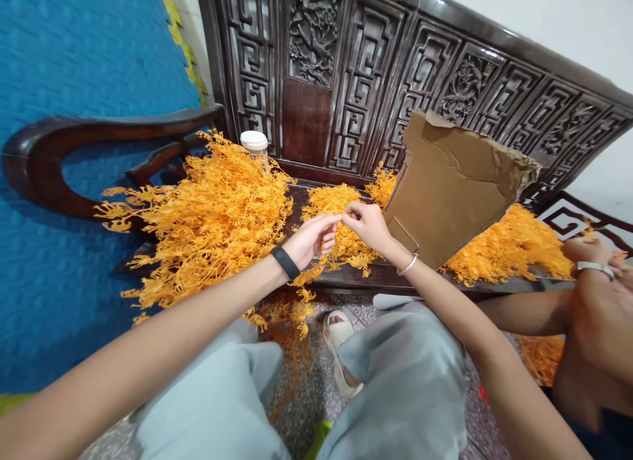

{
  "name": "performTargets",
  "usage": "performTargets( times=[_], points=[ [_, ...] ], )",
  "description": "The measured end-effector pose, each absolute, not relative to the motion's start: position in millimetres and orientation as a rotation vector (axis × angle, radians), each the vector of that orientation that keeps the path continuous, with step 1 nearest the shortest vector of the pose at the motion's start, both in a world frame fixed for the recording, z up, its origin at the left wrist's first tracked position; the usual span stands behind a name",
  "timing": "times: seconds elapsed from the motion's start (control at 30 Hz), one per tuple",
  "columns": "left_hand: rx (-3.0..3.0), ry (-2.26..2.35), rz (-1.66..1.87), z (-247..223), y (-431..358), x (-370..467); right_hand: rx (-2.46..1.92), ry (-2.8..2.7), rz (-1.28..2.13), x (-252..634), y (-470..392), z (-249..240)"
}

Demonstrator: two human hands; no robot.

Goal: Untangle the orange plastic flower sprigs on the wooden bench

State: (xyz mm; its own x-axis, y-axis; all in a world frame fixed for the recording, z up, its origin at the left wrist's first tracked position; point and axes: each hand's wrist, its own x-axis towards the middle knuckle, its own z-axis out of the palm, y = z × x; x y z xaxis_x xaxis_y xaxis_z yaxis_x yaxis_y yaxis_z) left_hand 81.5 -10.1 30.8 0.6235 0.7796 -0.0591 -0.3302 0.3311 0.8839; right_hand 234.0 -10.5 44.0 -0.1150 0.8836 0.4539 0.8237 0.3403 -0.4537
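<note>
My left hand, with a black band on the wrist, is over a small pile of orange plastic-looking strands on the dark wooden bench. Its thumb and index finger are pinched, meeting the fingertips of my right hand. The right hand, with a silver bangle at the wrist, is also closed in a pinch. Whatever lies between the fingertips is too small to make out. A large heap of orange strands is at the left, and some strands hang over the bench edge below my left hand.
A brown cardboard piece leans on the carved bench back. Behind the large heap stands a white-lidded container. More orange strands lie at right, near another person's hands. Blue matting covers the left side.
</note>
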Motion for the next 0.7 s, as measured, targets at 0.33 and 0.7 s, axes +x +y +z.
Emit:
performTargets(
  times=[0.33, 0.7],
  points=[
    [0.87, 0.577, 0.942, 36.1, -8.3, 92.1, -1.638, -1.798, -0.053, 220.3, 1.4, 48.7],
    [1.011, 0.463, 0.777, 33.1, -14.8, 73.9, -2.128, -1.607, -0.02, 299.4, 35.2, 25.7]
  ],
)
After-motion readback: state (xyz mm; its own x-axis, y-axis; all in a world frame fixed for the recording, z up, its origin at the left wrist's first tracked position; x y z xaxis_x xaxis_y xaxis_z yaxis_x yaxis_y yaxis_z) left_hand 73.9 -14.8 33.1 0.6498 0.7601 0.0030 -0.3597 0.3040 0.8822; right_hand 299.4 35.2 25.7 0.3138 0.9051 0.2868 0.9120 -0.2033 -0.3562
